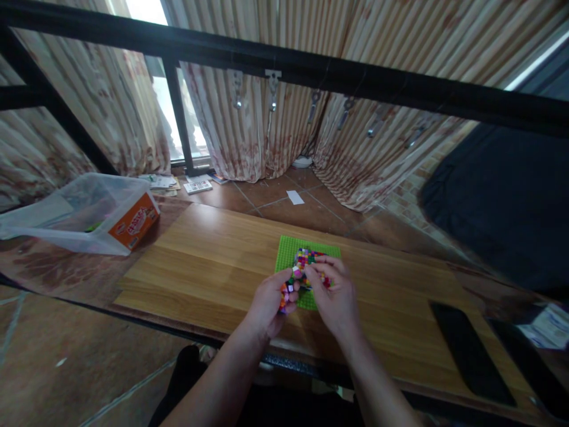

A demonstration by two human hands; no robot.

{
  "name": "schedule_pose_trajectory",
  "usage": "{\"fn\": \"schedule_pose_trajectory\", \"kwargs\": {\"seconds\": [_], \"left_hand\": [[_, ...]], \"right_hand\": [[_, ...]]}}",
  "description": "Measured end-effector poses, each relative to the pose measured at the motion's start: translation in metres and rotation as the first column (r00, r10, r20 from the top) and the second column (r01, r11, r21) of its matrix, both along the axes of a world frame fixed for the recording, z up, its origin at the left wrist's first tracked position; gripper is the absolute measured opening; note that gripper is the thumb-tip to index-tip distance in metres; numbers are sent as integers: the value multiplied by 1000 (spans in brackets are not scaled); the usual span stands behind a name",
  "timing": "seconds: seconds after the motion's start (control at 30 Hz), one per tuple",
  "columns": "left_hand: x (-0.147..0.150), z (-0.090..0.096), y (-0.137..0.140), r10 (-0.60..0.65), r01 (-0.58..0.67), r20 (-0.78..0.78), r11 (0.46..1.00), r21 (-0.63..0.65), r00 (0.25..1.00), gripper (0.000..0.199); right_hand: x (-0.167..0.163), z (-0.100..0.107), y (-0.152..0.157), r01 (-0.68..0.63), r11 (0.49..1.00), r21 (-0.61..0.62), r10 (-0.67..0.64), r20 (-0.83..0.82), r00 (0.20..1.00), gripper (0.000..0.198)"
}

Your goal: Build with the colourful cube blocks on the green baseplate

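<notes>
A green studded baseplate [284, 246] lies on the wooden board, and a patch of small multicoloured toy bricks [306, 256] covers its middle. Over the plate's left side, my left hand [265, 301] is closed around several loose toy bricks [283, 299] in orange, purple and white. A pink and white brick [297, 272] shows at its thumb tip. My right hand [336, 293] reaches over the right half of the plate, thumb bent toward the left fingertips and fingers curled above the brick patch. Whatever its fingertips pinch is hidden.
A clear plastic bin [84, 234] with an orange label stands at the left of the table. A dark flat panel [471, 353] lies on the board [200, 261] at the right. A black metal bar [293, 62] with hanging clips crosses in front of the curtains.
</notes>
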State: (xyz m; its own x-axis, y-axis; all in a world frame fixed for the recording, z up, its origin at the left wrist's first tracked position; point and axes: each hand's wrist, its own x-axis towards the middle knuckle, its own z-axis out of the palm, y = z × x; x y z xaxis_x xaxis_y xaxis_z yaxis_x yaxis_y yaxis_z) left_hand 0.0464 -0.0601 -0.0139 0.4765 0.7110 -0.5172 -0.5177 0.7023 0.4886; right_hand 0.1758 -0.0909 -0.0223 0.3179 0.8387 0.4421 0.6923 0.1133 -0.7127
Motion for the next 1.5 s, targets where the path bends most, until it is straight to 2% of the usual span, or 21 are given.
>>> {"fn": "schedule_pose_trajectory", "kwargs": {"seconds": [0.1, 0.23, 0.43, 0.83, 1.13, 1.33, 1.5], "left_hand": [[1, -1, -2, 4, -4, -23, 1000, 26, 1000, 16], [2, -1, -5, -3, 7, -42, 997, 75, 999, 20], [4, -4, -7, -8, 16, -52, 989, 150, 999, 26], [12, -6, -12, 63, -34, -135, 977, 209, 989, 36], [12, -4, -13, 78, -54, -105, 975, 214, 991, 38], [6, -1, -11, 80, -68, -50, 975, 211, 996, 35], [-7, 0, 1, 132, -128, -25, 984, 127, 991, 27]], "right_hand": [[-7, 1, 0, -23, 999, -26, 22, -37, 999, 20], [-10, -1, 0, 0, 1000, -12, -1, -64, 998, 13], [-9, -2, 0, -45, 999, -4, 43, -173, 984, 9], [-16, 1, -2, 53, 998, -31, -60, -272, 960, 12], [-17, 1, -1, 56, 996, -71, -78, -357, 931, 14], [-10, 5, -1, 5, 998, -64, -27, -348, 937, 16], [8, 6, 0, 71, 997, -11, -72, -95, 993, 17]]}}
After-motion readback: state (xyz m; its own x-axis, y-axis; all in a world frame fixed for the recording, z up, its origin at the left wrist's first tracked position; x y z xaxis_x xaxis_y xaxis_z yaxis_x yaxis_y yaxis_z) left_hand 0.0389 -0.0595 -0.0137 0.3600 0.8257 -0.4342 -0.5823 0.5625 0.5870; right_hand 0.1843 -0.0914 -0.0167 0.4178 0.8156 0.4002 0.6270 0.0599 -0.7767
